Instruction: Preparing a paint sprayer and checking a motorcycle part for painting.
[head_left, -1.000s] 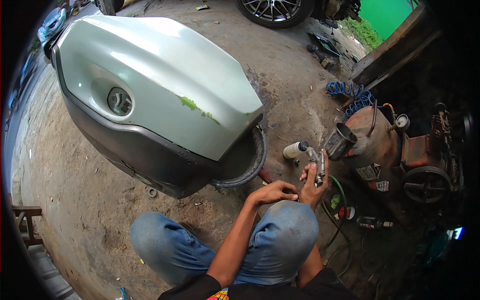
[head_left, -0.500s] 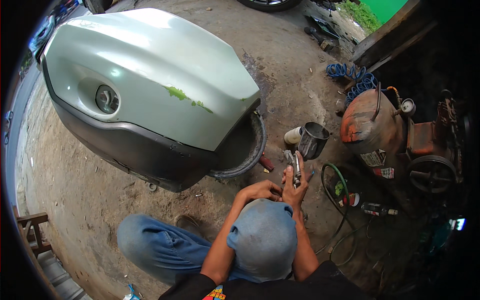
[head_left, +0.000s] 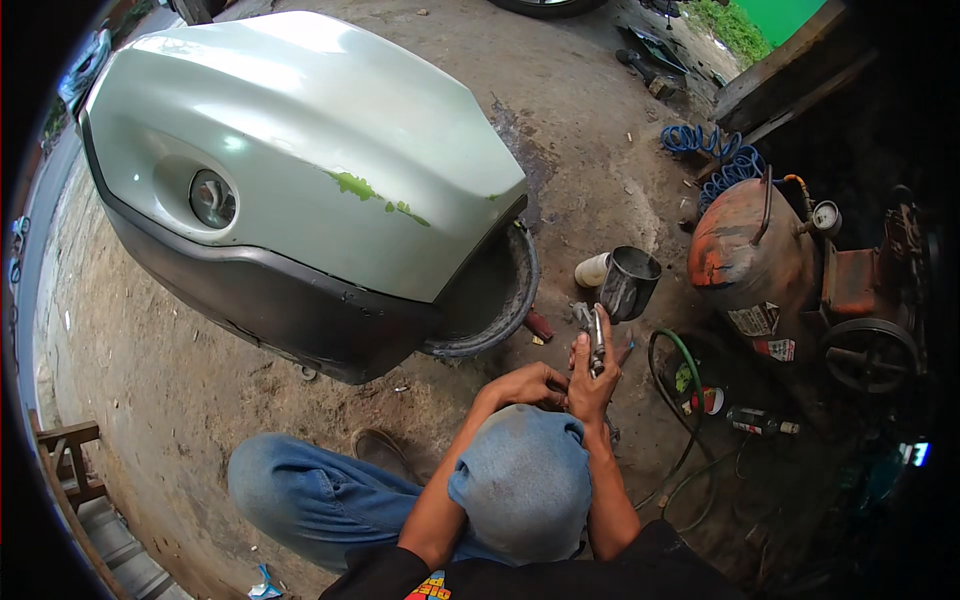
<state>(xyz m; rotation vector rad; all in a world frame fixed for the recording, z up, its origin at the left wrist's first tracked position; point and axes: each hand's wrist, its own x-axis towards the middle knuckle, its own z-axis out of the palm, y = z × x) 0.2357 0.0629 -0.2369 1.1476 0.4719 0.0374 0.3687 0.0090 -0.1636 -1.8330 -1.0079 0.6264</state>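
My right hand [head_left: 592, 378] is closed around a metal spray gun [head_left: 597, 345], its index finger stretched along the body. A dark, open-topped cup [head_left: 630, 285] sits at the gun's far end. Close beside it on the left, my left hand [head_left: 532, 384] has its fingers bent in by the gun's lower end; my raised denim knee [head_left: 522, 480] partly hides them, so what they grip cannot be made out. Ahead on the left lies a car bumper [head_left: 330, 180], pale silver-green above and dark grey below, with a round lamp [head_left: 213, 198] and bright green chipped patches [head_left: 357, 185].
A black round rim [head_left: 525, 290] shows under the bumper's right end. A white bottle [head_left: 592, 270] stands by the cup. On the right are a rusty orange compressor [head_left: 738, 235], a coiled blue hose [head_left: 735, 165], a green hose [head_left: 690, 360] and a dark bottle [head_left: 760, 421]. A wooden bench [head_left: 70, 460] is at lower left.
The view has shifted slightly. Both hands keep nearly the same place, and the spray gun stays in my right hand.
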